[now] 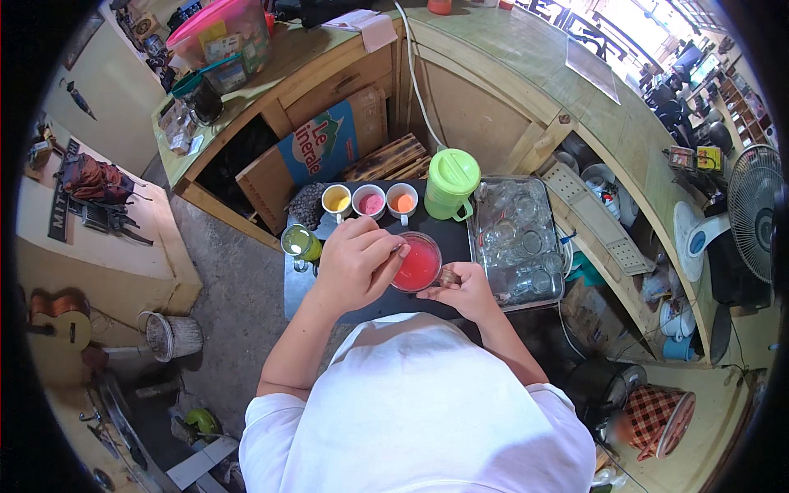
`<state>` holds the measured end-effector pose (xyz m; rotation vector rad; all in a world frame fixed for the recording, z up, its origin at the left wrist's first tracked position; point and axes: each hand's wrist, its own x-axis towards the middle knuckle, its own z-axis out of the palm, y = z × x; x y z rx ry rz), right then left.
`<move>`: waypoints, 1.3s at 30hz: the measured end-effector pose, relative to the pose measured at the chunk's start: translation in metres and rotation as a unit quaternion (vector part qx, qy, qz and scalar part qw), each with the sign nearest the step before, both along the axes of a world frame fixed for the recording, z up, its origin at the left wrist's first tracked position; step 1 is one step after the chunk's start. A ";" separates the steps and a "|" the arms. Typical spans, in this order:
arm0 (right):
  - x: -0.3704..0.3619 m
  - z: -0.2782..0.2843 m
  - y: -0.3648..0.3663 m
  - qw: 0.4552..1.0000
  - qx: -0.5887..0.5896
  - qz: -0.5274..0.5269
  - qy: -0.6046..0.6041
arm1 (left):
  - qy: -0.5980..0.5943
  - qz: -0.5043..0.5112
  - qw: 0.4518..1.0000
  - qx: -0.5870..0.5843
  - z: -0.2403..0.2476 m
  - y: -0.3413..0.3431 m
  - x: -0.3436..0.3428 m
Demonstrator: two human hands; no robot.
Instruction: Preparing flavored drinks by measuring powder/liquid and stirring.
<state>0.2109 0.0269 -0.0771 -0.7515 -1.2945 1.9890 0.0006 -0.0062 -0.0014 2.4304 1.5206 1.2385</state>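
My right hand (460, 292) is closed round the handle of a clear glass mug (417, 261) of red drink, held upright at the table's near side. Over the mug's left rim, my left hand (359, 261) is pinched; what its fingertips grip is too small to make out. Beyond the hands stand three white cups in a row: one with yellow contents (336, 200), one with pink (369, 201) and one with orange (402, 201). Left of them is a glass mug of yellow-green drink (301, 243). A lidded light-green pitcher (452, 185) stands to their right.
A metal tray (515, 307) full of clear glasses lies on the dark table (362, 313), right of the pitcher. A wooden counter (485, 66) curves round the far side. A standing fan (752, 214) is at right, a white bucket (174, 337) on the floor at left.
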 end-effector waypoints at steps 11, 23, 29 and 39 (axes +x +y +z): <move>-0.002 0.004 0.002 0.999 -0.001 -0.003 -0.041 | -0.044 -0.027 0.998 -0.038 -0.007 -0.004 0.002; -0.007 0.003 0.009 1.000 0.012 -0.011 -0.024 | -0.014 0.004 1.000 -0.006 -0.002 0.006 -0.005; -0.010 0.003 0.013 0.995 0.051 0.015 -0.079 | -0.086 0.003 0.996 -0.040 -0.013 0.007 -0.003; -0.007 -0.002 0.013 0.999 0.003 -0.011 -0.047 | -0.007 0.014 1.000 0.017 -0.001 0.014 -0.003</move>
